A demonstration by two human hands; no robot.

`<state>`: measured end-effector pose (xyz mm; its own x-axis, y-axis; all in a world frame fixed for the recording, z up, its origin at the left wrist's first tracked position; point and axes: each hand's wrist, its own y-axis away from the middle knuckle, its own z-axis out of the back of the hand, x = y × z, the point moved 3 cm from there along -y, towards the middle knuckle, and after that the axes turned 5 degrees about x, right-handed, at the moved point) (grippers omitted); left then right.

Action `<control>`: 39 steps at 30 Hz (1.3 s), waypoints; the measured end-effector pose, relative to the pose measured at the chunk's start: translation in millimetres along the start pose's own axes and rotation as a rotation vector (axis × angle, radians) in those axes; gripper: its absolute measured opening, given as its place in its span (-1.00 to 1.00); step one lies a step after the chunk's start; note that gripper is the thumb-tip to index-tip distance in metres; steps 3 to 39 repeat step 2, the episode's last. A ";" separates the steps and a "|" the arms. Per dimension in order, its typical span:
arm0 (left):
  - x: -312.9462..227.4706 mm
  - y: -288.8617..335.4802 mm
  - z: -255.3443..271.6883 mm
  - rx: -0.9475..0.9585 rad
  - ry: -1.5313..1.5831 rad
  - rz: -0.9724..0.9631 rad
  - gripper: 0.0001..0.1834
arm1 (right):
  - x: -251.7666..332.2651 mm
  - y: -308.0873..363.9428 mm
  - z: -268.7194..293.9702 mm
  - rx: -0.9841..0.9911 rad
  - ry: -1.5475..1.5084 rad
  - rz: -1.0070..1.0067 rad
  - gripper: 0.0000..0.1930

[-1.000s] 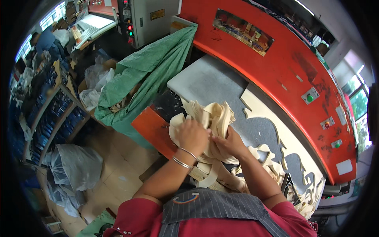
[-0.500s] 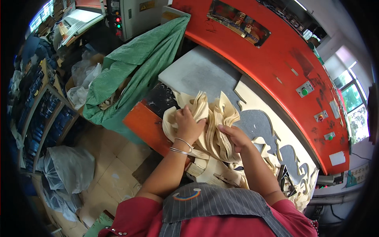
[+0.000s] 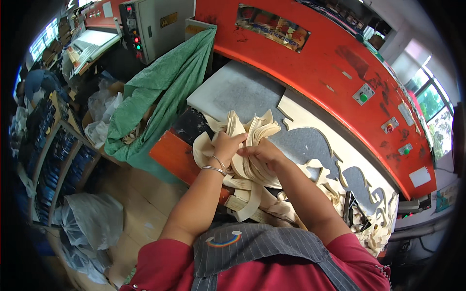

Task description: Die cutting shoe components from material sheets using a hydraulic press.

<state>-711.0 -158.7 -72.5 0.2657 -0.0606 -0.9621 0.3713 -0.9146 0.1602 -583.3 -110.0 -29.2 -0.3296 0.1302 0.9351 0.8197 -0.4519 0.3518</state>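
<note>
**Both hands on cream cutout stack**

Left hand (image 3: 225,145) and right hand (image 3: 262,151) both clamp a fanned stack of cutouts (image 3: 252,133), held over the grey surface (image 3: 238,89) by the red press (image 3: 310,63). Sheet (image 3: 315,121) already punched; loose scraps (image 3: 369,228) remain at right, so gathering looks partway done. Versus a second ago: stack more upright and fanned out, hands closer together.

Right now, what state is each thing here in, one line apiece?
Left hand: grip closed on the stack of cream cut pieces.
Right hand: grip closed on the same stack.
Cream cut pieces: bunched, fanned, lifted.
Cream sheet: flat, with cut-out holes.
Green cloth: draped, crumpled.
</note>
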 end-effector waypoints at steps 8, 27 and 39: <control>5.7 -2.8 -2.7 -0.031 0.122 -0.151 -0.43 | 1.3 7.8 -4.1 -0.047 -0.128 0.073 -0.50; 5.7 -2.8 -2.7 -0.031 0.122 -0.151 -0.43 | 1.3 7.8 -4.1 -0.047 -0.128 0.073 -0.50; 5.7 -2.8 -2.7 -0.031 0.122 -0.151 -0.43 | 1.3 7.8 -4.1 -0.047 -0.128 0.073 -0.50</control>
